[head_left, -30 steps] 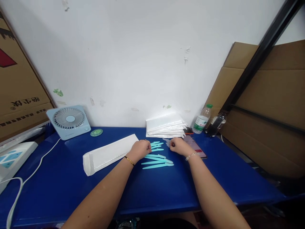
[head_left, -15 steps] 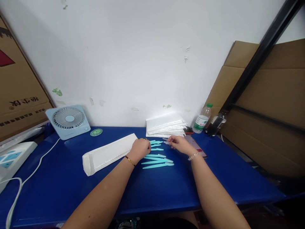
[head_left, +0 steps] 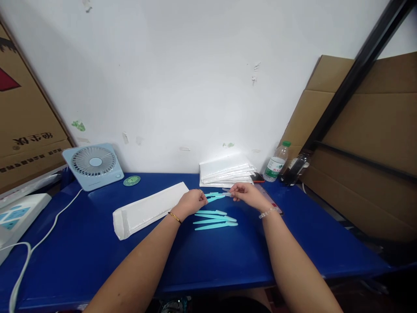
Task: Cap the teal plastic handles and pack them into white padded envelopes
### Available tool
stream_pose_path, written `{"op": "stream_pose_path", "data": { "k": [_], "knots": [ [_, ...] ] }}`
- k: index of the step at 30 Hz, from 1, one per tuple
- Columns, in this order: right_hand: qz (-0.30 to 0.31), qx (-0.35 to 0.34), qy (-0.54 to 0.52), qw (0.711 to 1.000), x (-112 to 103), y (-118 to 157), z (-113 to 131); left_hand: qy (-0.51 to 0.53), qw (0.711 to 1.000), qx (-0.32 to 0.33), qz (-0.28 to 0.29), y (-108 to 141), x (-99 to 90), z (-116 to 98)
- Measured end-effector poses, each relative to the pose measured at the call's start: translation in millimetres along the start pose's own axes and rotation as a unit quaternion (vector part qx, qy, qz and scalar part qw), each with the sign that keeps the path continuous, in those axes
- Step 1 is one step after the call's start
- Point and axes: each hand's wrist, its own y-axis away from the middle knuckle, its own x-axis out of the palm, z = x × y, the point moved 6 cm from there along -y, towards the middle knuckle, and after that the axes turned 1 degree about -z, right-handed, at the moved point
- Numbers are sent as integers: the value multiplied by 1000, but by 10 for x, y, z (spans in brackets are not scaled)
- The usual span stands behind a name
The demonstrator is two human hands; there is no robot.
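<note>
Pinched in my left hand [head_left: 193,201] is the handle end of a turquoise eyebrow razor [head_left: 216,198], its blade end pointing right. My right hand [head_left: 240,192] closes its fingertips on a small clear blade cap [head_left: 229,194] at that end; whether the cap sits on the blade or only touches it, I cannot tell. Nearer to me, several more turquoise razors [head_left: 216,220] lie roughly side by side on the blue table. Others lie just behind the held one, partly hidden by my left hand. A white padded envelope [head_left: 150,210] lies left of my left hand.
White envelopes [head_left: 226,169] are stacked by the wall. A water bottle [head_left: 276,163], a dark bottle [head_left: 296,169] and a phone [head_left: 258,178] stand or lie at right. A blue fan [head_left: 95,163], a green round card [head_left: 132,181] and a power strip [head_left: 22,213] are at left.
My left hand has picked a razor out of the middle of the row and brought it against the cap in my right hand. The right hand has barely moved.
</note>
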Motion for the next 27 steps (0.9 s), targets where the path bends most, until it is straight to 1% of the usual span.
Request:
{"op": "stream_pose_path", "data": {
  "k": [4, 8, 10, 11, 12, 13, 14, 15, 16, 18, 19, 21, 23, 27],
  "knots": [
    [1, 3, 0, 1000, 13, -2, 15, 32, 999, -3, 8, -13, 24, 21],
    [23, -5, -26, 999, 83, 35, 125, 73, 997, 3, 18, -12, 41, 5],
    [57, -1, -45, 997, 131, 67, 164, 93, 995, 12, 40, 4, 62, -28],
    [85, 7, -49, 995, 159, 84, 162, 99, 993, 19, 59, 16, 81, -49],
    [112, 17, -46, 992, 177, 98, 142, 101, 991, 26, 81, 31, 104, -70],
    [126, 26, -34, 991, 170, 103, 105, 97, 990, 31, 98, 45, 124, -86],
    [117, 34, -9, 992, 129, 95, 53, 87, 990, 34, 105, 55, 132, -94],
    [85, 38, 32, 995, 54, 75, -7, 71, 992, 37, 97, 58, 124, -94],
    [35, 37, 86, 995, -45, 50, -65, 47, 995, 38, 73, 53, 100, -86],
    [-65, 27, 201, 977, -228, 12, -153, -18, 999, 32, 2, 34, 23, -49],
    [-89, 21, 246, 965, -270, -3, -185, -54, 998, 29, -29, 23, -9, -31],
    [-87, 4, 294, 952, -253, -39, -232, -111, 992, 28, -57, -1, -32, -1],
    [-65, -8, 300, 952, -165, -71, -252, -135, 989, 29, -56, -21, -17, 17],
    [-43, -15, 300, 953, 0, -109, -231, -137, 989, 25, -47, -25, 13, 15]
  ]
}}
